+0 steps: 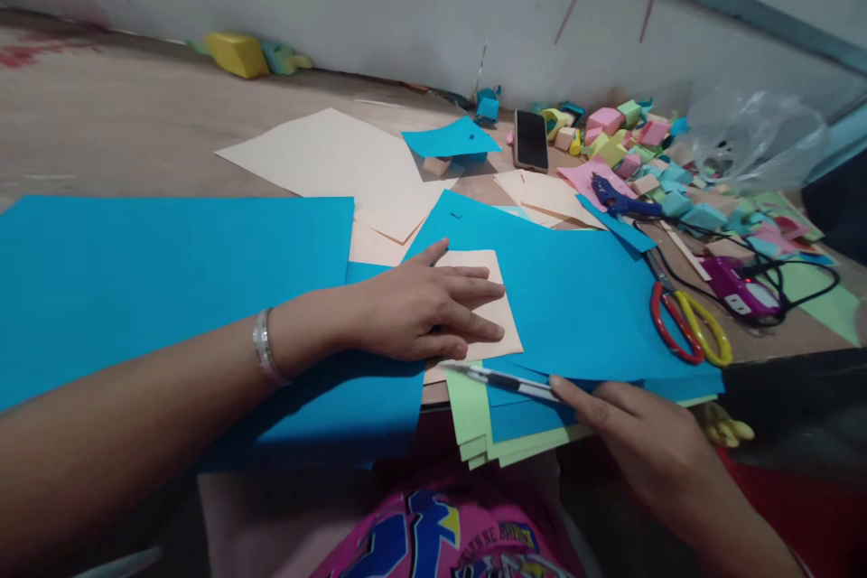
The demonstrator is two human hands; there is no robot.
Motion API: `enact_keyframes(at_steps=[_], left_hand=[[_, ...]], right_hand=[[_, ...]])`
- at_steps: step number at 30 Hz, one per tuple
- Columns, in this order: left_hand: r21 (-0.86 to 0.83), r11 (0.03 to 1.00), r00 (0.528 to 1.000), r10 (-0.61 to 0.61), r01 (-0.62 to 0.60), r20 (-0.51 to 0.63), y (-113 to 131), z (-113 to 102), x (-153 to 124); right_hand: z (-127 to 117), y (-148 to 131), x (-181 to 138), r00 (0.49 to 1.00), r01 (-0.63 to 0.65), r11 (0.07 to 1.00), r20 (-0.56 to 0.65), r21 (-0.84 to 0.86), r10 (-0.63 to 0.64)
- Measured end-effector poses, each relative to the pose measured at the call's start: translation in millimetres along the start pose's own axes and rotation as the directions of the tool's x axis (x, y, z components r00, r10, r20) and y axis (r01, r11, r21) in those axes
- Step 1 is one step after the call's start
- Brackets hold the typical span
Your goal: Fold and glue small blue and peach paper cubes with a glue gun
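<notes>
My left hand (424,307) lies flat with fingers spread, pressing on a small peach paper piece (505,334) over the blue paper. A silver bracelet (264,348) circles that wrist. In my right hand (637,433) is a slim black-and-white pen (518,382), its blurred tip pointing left, close below the peach piece's lower edge. Under the pen, layered light green sheets (470,420) and blue strips stick out past the table's front edge. Large blue sheets (169,275) extend to the left, and another blue sheet (575,298) lies to the right.
Scissors (687,325) with red and yellow handles rest at the right. Beyond them are a blue glue gun (616,197), a purple plug-in device (741,289) with black cord, a phone (530,141) and a heap of small paper boxes (629,131). Cream sheets (325,149) lie behind.
</notes>
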State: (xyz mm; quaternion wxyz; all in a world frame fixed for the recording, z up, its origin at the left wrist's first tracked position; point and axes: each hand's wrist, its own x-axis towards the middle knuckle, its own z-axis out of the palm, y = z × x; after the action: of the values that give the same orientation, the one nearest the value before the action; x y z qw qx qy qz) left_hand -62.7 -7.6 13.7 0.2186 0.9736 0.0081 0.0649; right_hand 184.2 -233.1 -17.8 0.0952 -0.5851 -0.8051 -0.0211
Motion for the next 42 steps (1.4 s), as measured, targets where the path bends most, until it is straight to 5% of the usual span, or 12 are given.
enact_keyframes(at_steps=[6, 11, 13, 15, 17, 18, 20, 22, 26, 31, 37, 42], left_hand=[[0.037, 0.999, 1.000, 0.004, -0.005, 0.014, 1, -2, -1], [0.065, 0.998, 1.000, -0.029, 0.028, 0.013, 4, -4, -3], [0.094, 0.991, 0.996, -0.093, 0.093, -0.007, 5, -4, -3], [0.146, 0.969, 0.978, -0.190, 0.201, -0.081, 3, -5, -3], [0.192, 0.924, 0.938, -0.298, 0.330, -0.177, -1, -4, -3], [0.204, 0.899, 0.913, -0.344, 0.387, -0.217, -3, -3, -4], [0.203, 0.869, 0.880, -0.397, 0.452, -0.261, -7, -2, -5], [0.195, 0.865, 0.872, -0.405, 0.463, -0.275, -11, 0, -6], [0.175, 0.882, 0.878, -0.378, 0.438, -0.294, -14, 2, -5], [0.008, 0.877, 0.835, -0.454, 0.480, -0.310, -14, 2, -4], [-0.296, 0.812, 0.641, -0.581, 0.503, -0.501, -14, -2, -4], [-0.537, 0.715, 0.510, -0.697, 0.447, -0.504, -12, -4, -2]], right_hand=[[-13, 0, 5, 0.997, 0.070, 0.992, -0.038, 0.109, -0.066], [-43, 29, -30, 0.992, -0.119, 0.953, -0.004, 0.277, 0.125], [-48, 44, -41, 0.923, -0.328, 0.911, -0.119, 0.248, 0.365], [-47, 56, -43, 0.771, -0.558, 0.806, -0.237, 0.197, 0.592], [-40, 67, -35, 0.669, -0.666, 0.736, -0.337, 0.123, 0.662], [-34, 72, -30, 0.692, -0.646, 0.760, -0.361, 0.078, 0.625], [-22, 80, -18, 0.829, -0.503, 0.864, -0.301, -0.035, 0.471], [-13, 84, -10, 0.888, -0.433, 0.888, -0.242, -0.156, 0.391], [-13, 80, 2, 0.892, -0.422, 0.880, -0.275, -0.220, 0.359], [-31, 61, 29, 0.975, -0.210, 0.974, -0.091, -0.090, 0.202], [-49, 35, 71, 0.994, -0.063, 0.986, -0.097, -0.151, 0.049], [-59, 28, 131, 0.992, -0.006, 0.986, -0.124, 0.168, 0.028]])
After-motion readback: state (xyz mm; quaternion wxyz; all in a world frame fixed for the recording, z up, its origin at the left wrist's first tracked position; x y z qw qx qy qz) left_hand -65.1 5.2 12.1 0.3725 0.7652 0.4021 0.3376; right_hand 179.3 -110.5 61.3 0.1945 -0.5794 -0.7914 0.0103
